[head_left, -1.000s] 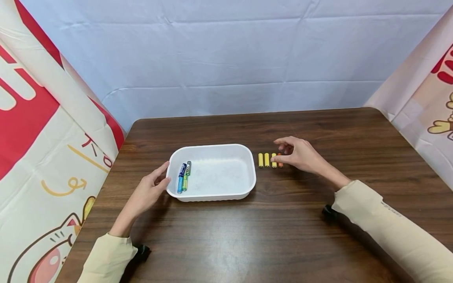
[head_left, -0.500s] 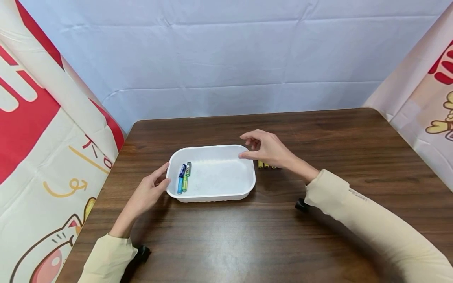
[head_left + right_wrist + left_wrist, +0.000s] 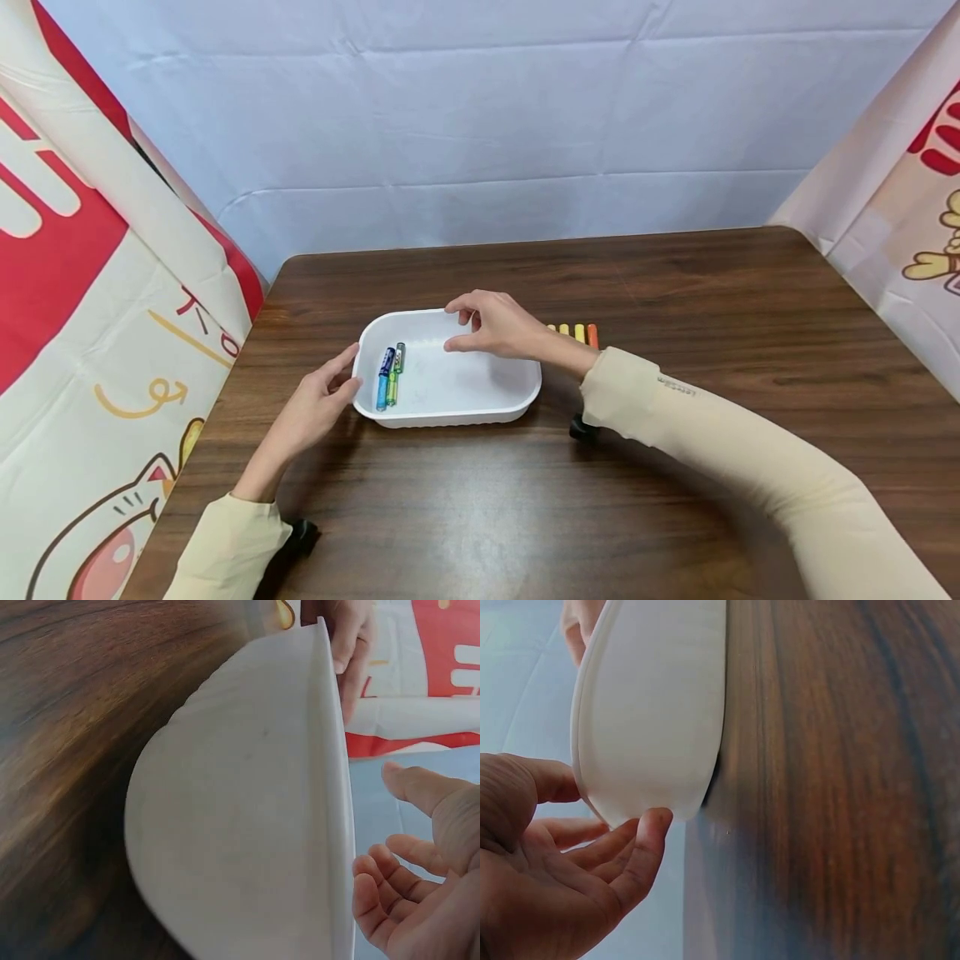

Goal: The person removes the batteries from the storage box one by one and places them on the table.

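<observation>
A white plastic tray [image 3: 442, 418] stands on the table, several small batteries [image 3: 386, 367] in blue, green and grey lying at its left end. My left hand [image 3: 318, 400] touches that end; in the left wrist view, its fingers [image 3: 654, 825] rest against the outer wall and the thumb meets the rim. Over the tray's right half hovers my right hand [image 3: 498, 325], thumb and index finger apart, with nothing seen between them. To the right of the tray, yellow batteries [image 3: 579, 332] and an orange battery [image 3: 592, 335] lie in a row, partly hidden by my right arm.
The brown wooden table [image 3: 480, 508] carries the tray and the loose batteries. A white cloth [image 3: 495, 117] hangs behind its far edge, and printed curtains [image 3: 75, 333] flank both sides. Dark bands [image 3: 300, 537] show under the cuffs.
My right hand has moved left from the row of yellow and orange batteries, across the tray's right rim, to above the tray. The left hand and tray stay put.
</observation>
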Motion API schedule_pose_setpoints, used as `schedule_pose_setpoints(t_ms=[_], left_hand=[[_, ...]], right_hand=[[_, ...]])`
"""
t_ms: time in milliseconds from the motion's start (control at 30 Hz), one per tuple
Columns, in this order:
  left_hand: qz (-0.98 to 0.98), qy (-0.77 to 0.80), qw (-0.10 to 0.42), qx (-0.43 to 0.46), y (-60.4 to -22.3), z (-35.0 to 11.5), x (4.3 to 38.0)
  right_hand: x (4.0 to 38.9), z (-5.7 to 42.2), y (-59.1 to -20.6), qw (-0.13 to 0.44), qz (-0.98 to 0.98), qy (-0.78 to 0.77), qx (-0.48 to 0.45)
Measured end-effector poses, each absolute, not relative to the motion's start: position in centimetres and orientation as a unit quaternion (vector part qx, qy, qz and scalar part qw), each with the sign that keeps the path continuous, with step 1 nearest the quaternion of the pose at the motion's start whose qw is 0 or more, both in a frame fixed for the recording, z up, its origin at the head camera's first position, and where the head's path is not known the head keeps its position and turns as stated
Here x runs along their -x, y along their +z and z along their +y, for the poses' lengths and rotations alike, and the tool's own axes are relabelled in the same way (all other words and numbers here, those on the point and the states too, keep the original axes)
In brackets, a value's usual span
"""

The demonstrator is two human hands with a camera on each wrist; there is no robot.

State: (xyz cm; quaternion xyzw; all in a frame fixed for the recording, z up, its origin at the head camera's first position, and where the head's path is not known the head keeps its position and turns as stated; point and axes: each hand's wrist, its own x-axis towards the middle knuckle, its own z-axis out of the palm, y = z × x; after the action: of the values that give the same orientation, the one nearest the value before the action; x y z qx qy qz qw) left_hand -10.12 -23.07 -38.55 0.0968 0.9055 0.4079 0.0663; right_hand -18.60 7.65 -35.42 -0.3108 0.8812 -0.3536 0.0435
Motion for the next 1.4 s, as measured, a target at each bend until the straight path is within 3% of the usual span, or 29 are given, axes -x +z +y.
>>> schedule_pose_setpoints(t_ms=[367,1400], left_hand=[[0.908,0.402,0.066,-0.096,-38.4,-23.1,10.3],[0.911,0.398,0.07,-0.084,-38.0,-22.9,10.6]], right_hand=[[19.2,3.8,-36.1,0.104,0.889,-0.334,0.296],[19.9,-1.3,-38.9,0.113,0.919,-0.275,0.259]])
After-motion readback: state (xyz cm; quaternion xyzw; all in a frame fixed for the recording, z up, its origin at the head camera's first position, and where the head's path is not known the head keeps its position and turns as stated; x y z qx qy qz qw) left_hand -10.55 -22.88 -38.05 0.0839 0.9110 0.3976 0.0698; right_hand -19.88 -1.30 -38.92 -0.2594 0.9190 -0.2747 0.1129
